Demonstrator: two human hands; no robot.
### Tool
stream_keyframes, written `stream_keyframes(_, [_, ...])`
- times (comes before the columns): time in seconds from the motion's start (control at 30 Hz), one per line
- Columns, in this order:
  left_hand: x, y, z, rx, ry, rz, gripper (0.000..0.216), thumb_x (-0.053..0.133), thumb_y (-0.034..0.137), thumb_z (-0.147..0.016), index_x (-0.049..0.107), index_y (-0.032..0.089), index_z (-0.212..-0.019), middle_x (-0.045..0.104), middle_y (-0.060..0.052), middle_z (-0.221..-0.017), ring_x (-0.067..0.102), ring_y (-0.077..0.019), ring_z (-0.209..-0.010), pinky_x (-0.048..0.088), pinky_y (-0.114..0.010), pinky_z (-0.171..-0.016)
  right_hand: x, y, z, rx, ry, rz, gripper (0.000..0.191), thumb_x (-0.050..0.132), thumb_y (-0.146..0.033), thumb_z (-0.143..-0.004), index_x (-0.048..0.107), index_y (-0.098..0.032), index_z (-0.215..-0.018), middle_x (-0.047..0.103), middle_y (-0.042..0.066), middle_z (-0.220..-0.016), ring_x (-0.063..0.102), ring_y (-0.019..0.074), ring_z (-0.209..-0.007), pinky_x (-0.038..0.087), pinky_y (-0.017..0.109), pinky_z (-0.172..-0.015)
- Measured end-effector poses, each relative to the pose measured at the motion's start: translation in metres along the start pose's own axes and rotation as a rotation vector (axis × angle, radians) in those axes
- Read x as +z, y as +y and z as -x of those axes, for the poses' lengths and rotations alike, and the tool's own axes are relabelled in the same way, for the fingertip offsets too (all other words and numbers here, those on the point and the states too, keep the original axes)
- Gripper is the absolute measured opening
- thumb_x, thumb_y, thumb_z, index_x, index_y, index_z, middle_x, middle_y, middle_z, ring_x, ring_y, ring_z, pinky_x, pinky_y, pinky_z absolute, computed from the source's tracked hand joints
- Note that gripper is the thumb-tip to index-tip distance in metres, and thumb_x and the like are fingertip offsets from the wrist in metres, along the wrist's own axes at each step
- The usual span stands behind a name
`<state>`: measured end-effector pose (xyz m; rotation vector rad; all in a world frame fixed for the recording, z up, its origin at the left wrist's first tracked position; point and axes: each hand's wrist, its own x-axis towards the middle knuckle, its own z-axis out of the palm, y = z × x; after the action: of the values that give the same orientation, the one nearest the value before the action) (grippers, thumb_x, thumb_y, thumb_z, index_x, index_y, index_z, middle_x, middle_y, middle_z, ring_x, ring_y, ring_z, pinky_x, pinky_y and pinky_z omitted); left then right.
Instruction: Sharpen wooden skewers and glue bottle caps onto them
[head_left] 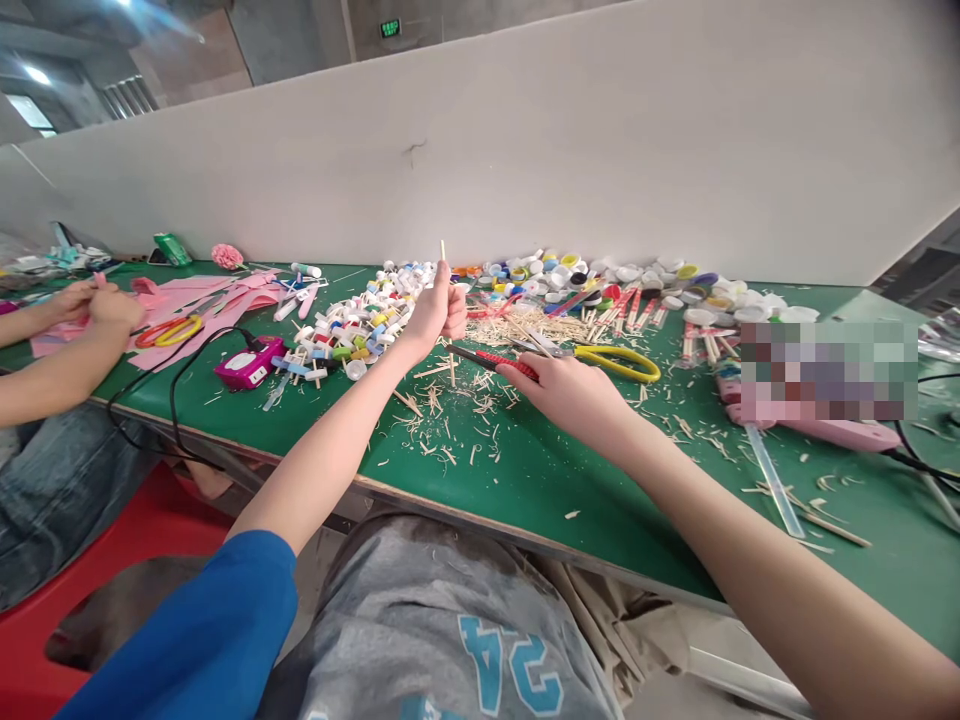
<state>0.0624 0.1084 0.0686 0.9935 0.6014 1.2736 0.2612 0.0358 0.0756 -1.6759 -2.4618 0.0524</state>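
My left hand (439, 312) is closed around a thin wooden stick (442, 250), whose pale tip stands up above the thumb. My right hand (566, 395) grips a knife (499, 362) by its red textured handle. The dark blade points left and reaches just below my left hand; whether it touches the stick's lower end, I cannot tell. Curled wood shavings (431, 400) lie scattered on the green table (517, 500) under both hands. Just beyond my right hand are yellow-handled scissors (619, 362) and a heap of thin wooden sticks (551, 328).
Bottle caps (555, 275) line the white partition (525, 140). Small cap-and-stick pieces (352, 330) are piled left, near a magenta power socket (251, 362) with black cords. A pink glue gun (847, 432) lies right, partly pixelated. At far left, another person's hands (112, 305) hold pink material.
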Motion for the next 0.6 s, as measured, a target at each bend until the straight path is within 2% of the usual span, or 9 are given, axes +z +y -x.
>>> stream_keyframes(0.1, [0.0000,0.0007,0.0010,-0.003,0.023,-0.014,0.058,0.035,0.072,-0.088,0.043,0.021,-0.062,0.021,0.010,-0.039,0.019,-0.0048,-0.030,0.019,-0.023,-0.034,0.0050,-0.0026,-0.0031,-0.017,-0.018,0.009,0.050,0.028,-0.058,-0.098,0.060,-0.022,-0.088,0.064,0.006,-0.075,0.059,0.0208,-0.067,0.029,0.027,-0.055])
stream_keyframes(0.37, [0.0052,0.0007,0.0022,0.032,0.046,-0.094,0.053,0.038,0.063,-0.093,0.047,0.020,-0.064,0.021,0.010,-0.038,0.021,-0.0052,-0.029,0.018,-0.024,-0.036,0.0082,0.0012,-0.0053,-0.007,-0.053,-0.075,0.052,0.028,-0.062,-0.095,0.059,-0.023,-0.080,0.063,0.005,-0.073,0.058,0.0203,-0.065,0.034,0.028,-0.059])
stream_keyframes(0.6, [0.0056,-0.0030,-0.0026,0.030,0.011,-0.053,0.050,0.038,0.060,-0.095,0.054,0.019,-0.072,0.019,0.010,-0.040,0.020,-0.0055,-0.029,0.015,-0.024,-0.035,0.0057,0.0020,-0.0026,0.022,-0.087,-0.097,0.050,0.030,-0.060,-0.096,0.055,-0.022,-0.076,0.062,0.005,-0.073,0.057,0.0178,-0.062,0.030,0.027,-0.055])
